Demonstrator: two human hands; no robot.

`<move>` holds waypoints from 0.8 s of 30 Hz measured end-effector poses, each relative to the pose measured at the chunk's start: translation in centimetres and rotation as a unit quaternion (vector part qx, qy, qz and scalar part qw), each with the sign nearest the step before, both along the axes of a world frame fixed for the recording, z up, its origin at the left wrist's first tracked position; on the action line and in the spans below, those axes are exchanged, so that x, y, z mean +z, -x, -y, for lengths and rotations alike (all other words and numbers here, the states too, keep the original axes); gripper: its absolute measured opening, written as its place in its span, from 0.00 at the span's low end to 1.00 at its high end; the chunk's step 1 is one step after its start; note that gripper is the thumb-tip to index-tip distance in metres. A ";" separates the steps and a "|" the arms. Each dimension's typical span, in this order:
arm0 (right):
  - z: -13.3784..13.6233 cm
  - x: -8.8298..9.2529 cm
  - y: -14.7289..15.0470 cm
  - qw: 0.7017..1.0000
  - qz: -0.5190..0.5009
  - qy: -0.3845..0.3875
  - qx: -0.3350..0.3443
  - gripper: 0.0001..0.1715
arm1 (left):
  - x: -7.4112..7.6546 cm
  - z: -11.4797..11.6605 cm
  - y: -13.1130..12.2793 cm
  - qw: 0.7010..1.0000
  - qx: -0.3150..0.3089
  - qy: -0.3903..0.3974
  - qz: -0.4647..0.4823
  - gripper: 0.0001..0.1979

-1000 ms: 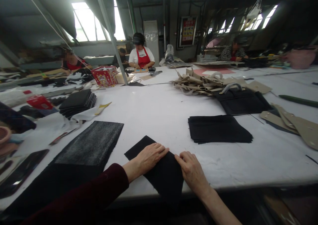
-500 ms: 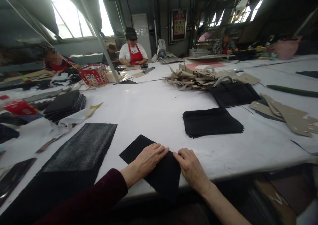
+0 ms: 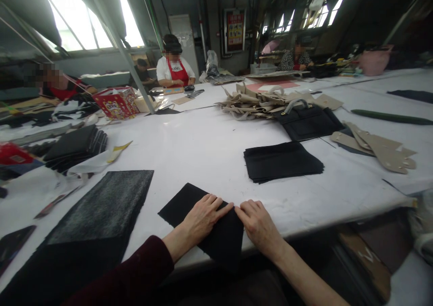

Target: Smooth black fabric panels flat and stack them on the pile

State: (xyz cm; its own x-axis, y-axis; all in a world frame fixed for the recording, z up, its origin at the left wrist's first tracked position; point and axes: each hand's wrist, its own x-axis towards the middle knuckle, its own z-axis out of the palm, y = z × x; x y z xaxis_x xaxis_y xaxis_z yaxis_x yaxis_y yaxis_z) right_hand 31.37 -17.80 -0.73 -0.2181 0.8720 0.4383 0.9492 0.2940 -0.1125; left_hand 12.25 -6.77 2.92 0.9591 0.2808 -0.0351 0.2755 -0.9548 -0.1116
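Observation:
A black fabric piece (image 3: pixel 182 202) lies at the front edge of the white table, one part hanging over the edge. My left hand (image 3: pixel 204 218) rests on it with fingers pressed together along its upper edge. At its right corner my right hand (image 3: pixel 259 227) pinches the fabric between thumb and fingers. Beyond them lies a stack of black pieces (image 3: pixel 282 162). To the left is a larger dark sheet (image 3: pixel 101 207) with a greyish, speckled upper part.
Beige strips (image 3: pixel 257 101), a black bag (image 3: pixel 309 123) and beige cut pieces (image 3: pixel 379 146) lie at the right. A folded dark stack (image 3: pixel 76 146) and a red box (image 3: pixel 117 102) stand at the left. People work across the white table (image 3: pixel 189 139).
The view has shifted slightly, so the surroundings appear further left. My left forefinger now reaches nearer the fabric's right corner; my right hand still grips that corner.

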 end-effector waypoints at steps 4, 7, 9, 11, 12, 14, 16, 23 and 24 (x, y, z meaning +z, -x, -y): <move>0.2 0.0 0.0 1.000 0.024 -0.006 -0.013 0.13 | -0.1 0.1 0.0 1.000 0.003 0.001 0.002 0.32; 0.4 0.0 0.1 0.998 0.048 -0.019 -0.024 0.14 | -0.2 0.1 -0.1 1.000 0.005 0.002 -0.001 0.34; 0.6 -0.1 0.1 0.998 0.049 -0.022 -0.033 0.15 | -0.3 0.1 -0.1 1.000 0.007 0.005 -0.003 0.35; 0.7 -0.2 0.1 0.998 0.040 -0.018 -0.038 0.15 | -0.5 0.1 -0.1 1.000 0.010 0.007 -0.001 0.35; 0.7 -0.2 0.2 0.998 0.034 -0.016 -0.040 0.15 | -0.5 0.1 -0.1 1.000 0.010 0.008 0.001 0.35; 0.8 -0.3 0.2 0.999 0.023 -0.014 -0.043 0.16 | -0.7 0.0 -0.1 1.000 0.009 0.010 0.005 0.35; 1.0 -0.3 0.2 0.999 0.014 -0.013 -0.045 0.17 | -0.8 0.0 -0.1 1.000 0.007 0.012 0.005 0.36; 1.4 -0.5 0.1 0.998 -0.027 0.002 -0.049 0.15 | -1.0 -0.2 -0.1 1.000 0.004 0.014 0.002 0.39; 1.4 -0.5 0.0 0.998 -0.036 0.007 -0.051 0.15 | -1.0 -0.2 0.0 1.000 0.005 0.012 0.002 0.39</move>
State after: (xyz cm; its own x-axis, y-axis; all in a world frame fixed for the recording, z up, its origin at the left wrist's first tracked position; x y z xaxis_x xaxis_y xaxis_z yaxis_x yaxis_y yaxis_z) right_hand 31.34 -19.19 -1.23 -0.0966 0.8943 0.4369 0.9632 0.1947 -0.1855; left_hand 12.29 -6.54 1.91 0.9567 0.2888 -0.0375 0.2848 -0.9547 -0.0864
